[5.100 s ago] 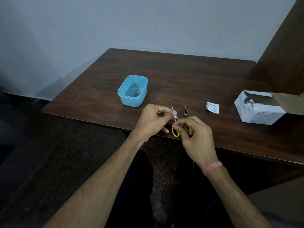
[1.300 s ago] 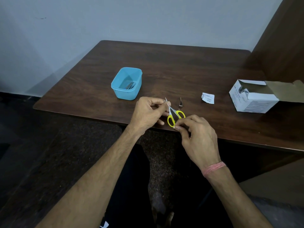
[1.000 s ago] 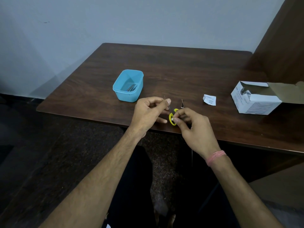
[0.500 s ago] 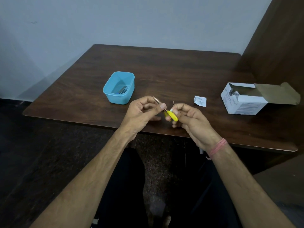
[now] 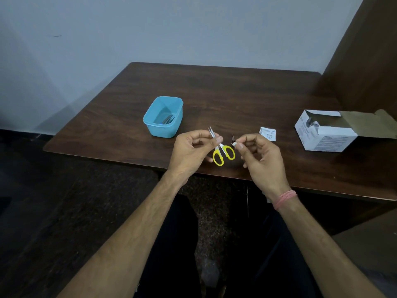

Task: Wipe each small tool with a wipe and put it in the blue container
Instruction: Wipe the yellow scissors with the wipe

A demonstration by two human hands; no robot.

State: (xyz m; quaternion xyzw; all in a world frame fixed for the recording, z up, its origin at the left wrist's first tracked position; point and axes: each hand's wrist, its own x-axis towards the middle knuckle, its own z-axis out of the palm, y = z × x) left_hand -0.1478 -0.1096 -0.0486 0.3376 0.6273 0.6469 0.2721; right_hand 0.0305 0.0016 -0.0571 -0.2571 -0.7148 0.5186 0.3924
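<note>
Just above the near edge of the table, the left hand pinches a small pair of scissors by the blades between thumb and forefinger, blade tips pointing up and away, the yellow handle loops hanging toward the person. Beside it, apart from the scissors, the right hand is closed in a pinch on a small white wipe, only a scrap of which shows at the fingertips. A pink band circles the right wrist. Just behind the right thumb a small dark pointed tool stands on the table; its kind is too small to tell. Beyond the left hand sits the blue container, open, with a few thin metal tools lying in it. Near the right hand lies a torn white sachet, and farther right an open white carton with its brown flap folded back.
</note>
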